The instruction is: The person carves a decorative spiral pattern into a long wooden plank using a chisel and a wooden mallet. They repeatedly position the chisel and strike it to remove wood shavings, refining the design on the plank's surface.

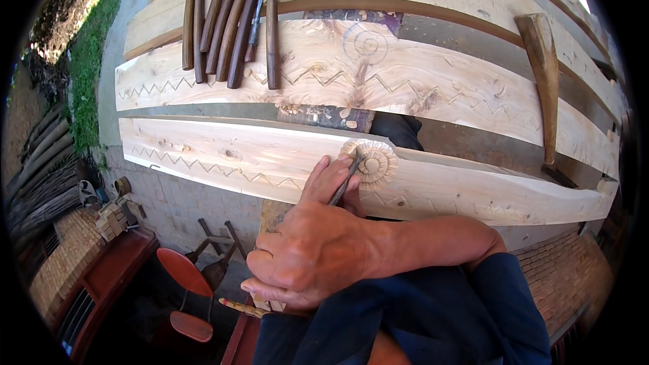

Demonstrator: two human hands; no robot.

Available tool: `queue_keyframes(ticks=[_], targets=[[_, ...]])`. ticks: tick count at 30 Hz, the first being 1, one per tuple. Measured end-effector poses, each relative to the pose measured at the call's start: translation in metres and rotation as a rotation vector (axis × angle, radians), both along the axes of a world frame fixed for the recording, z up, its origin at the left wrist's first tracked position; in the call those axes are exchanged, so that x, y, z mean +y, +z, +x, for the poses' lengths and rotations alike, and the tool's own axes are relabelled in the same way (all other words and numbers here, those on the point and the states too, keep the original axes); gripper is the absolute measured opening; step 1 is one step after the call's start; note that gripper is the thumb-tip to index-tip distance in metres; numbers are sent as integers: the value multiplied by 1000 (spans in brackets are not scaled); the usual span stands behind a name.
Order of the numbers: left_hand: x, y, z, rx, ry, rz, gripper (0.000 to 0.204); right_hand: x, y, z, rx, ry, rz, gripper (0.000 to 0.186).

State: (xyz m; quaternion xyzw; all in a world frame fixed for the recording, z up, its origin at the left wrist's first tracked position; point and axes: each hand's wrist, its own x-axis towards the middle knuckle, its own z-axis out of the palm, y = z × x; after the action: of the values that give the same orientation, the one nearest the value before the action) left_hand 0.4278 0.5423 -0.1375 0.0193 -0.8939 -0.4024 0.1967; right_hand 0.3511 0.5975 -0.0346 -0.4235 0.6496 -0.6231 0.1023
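Observation:
A long pale board (203,142) lies across in front of me, with a carved zigzag line and a round carved rosette (377,163). The dark metal blade of a carving chisel (346,182) slants with its tip at the rosette's left side. My left hand (328,179) pinches the blade low down; its fingers rest on the board and the rest of it is hidden. Crossing over it from the right, my right hand (301,250) is closed around the chisel, whose handle is covered by the fingers.
Beyond lies a second zigzag-carved board (304,88) with drawn circles. Several wooden-handled carving chisels (233,34) rest across it at the left. A wooden mallet (543,81) lies at the right. Wood shavings (324,113) sit between the boards. A red chair (184,272) stands lower left.

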Motion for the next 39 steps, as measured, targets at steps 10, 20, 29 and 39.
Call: queue_keyframes(ticks=[10, 20, 29, 39], targets=[[-7, 14, -8, -18, -99, 18, 21, -4, -7, 10, 131, -69, 89, 38], [8, -5, 1, 169, 39, 201, 22, 6, 7, 7, 121, -106, -82, 45], [7, -7, 2, 120, 48, 127, 24, -2, -11, 18, 222, -148, -85, 50], [9, -10, 2, 110, 74, 133, 27, -2, -12, 17, 232, -166, -84, 50]])
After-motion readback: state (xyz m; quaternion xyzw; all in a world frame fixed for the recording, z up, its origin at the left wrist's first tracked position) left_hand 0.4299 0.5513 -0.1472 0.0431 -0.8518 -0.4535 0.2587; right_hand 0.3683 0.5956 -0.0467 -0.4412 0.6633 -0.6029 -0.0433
